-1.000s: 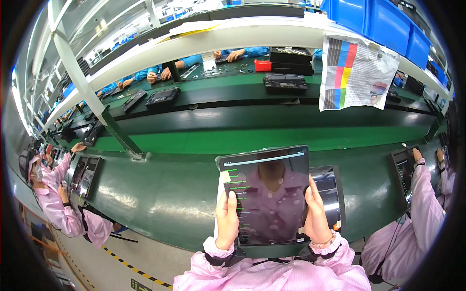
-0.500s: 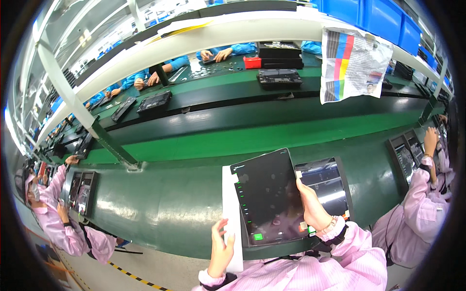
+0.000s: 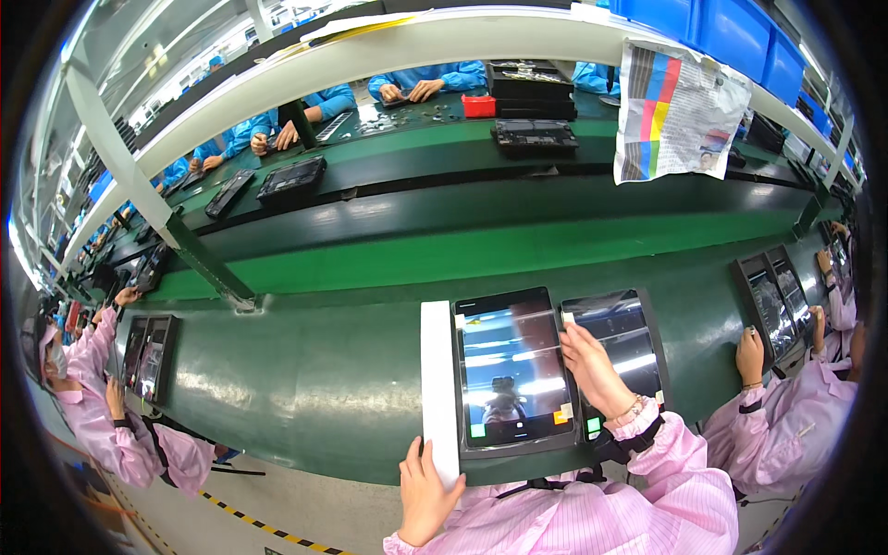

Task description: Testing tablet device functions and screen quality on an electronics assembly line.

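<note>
A tablet (image 3: 513, 361) with a lit or reflective screen lies face up in a dark tray (image 3: 518, 450). Small pale tabs stick to its edges, with a green patch and an orange patch near the screen's bottom. My right hand (image 3: 597, 377) is at its right edge, fingers stretched out, not wrapped round it. A second tablet (image 3: 615, 347) lies close on the right, partly covered by that hand. Along the first tablet's left side runs a long white strip (image 3: 439, 379). Against its lower end rests my left hand (image 3: 428, 495), fingers apart.
Co-workers in pink sit left (image 3: 79, 398) and right (image 3: 786, 416), each beside a dark tray of devices. Beyond the green bench (image 3: 287, 370), a shelf rail (image 3: 416, 54) crosses on a post (image 3: 199, 250). A printed sheet (image 3: 680, 116) hangs there. Several blue-sleeved people work behind.
The tablet has gone from tilted up in my right hand to lying in the tray. My right hand has loosened from it. My left hand has come down onto the white strip's lower end.
</note>
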